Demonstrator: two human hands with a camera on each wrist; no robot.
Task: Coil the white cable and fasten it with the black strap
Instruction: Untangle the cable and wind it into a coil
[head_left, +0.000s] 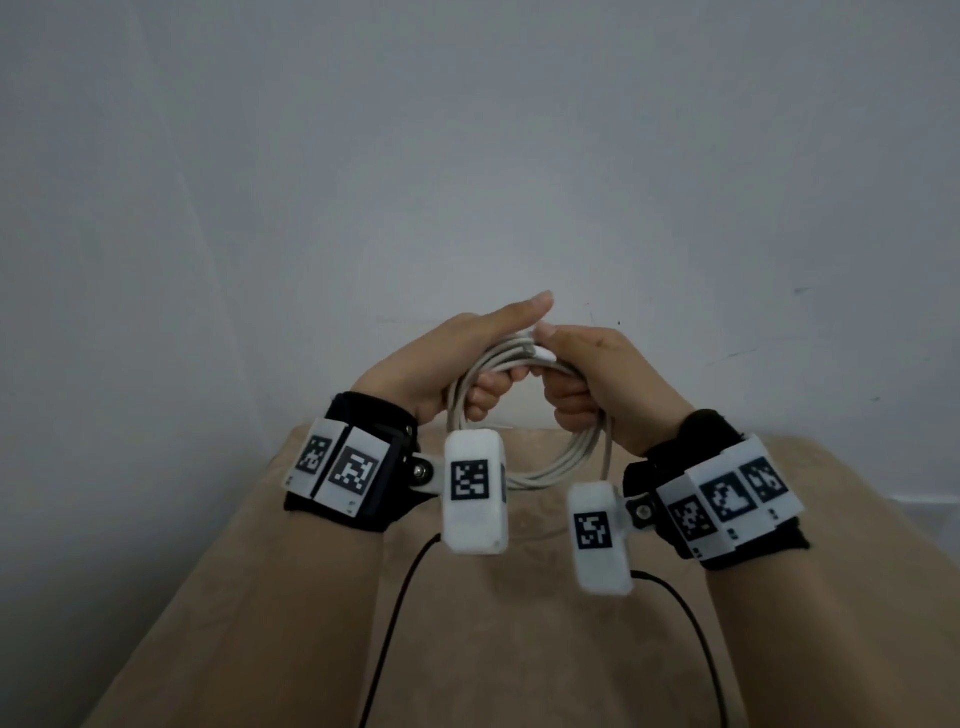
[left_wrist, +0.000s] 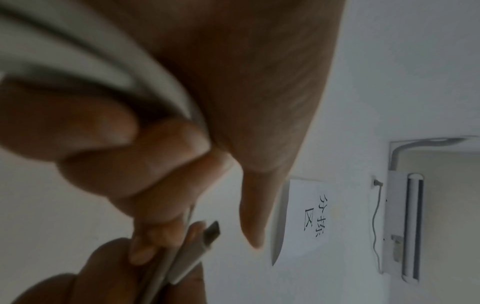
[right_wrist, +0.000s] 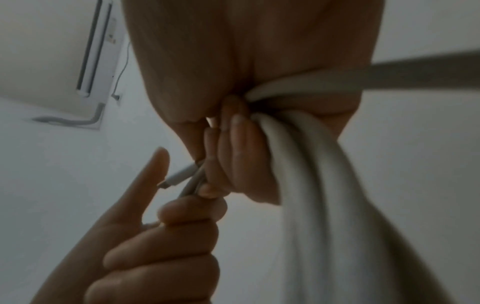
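Observation:
The white cable (head_left: 569, 457) is wound into a round coil of several loops and hangs in the air between both hands, above the table. My left hand (head_left: 467, 364) grips the top of the coil from the left, fingers curled round the strands (left_wrist: 103, 67) and thumb (left_wrist: 253, 218) stretched straight out. My right hand (head_left: 597, 369) grips the same top part from the right, its fingers closed round the bundle (right_wrist: 306, 156). The cable's free plug end (left_wrist: 210, 232) sticks out between the two hands, also visible as a white plug (right_wrist: 179, 177). No black strap is in view.
A table with a beige cloth (head_left: 467, 634) lies below the hands, against a white wall (head_left: 467, 156). Thin black leads (head_left: 395, 618) run down from the wrist cameras. A wall air conditioner (left_wrist: 407, 226) and a paper sign (left_wrist: 309, 218) are on the wall.

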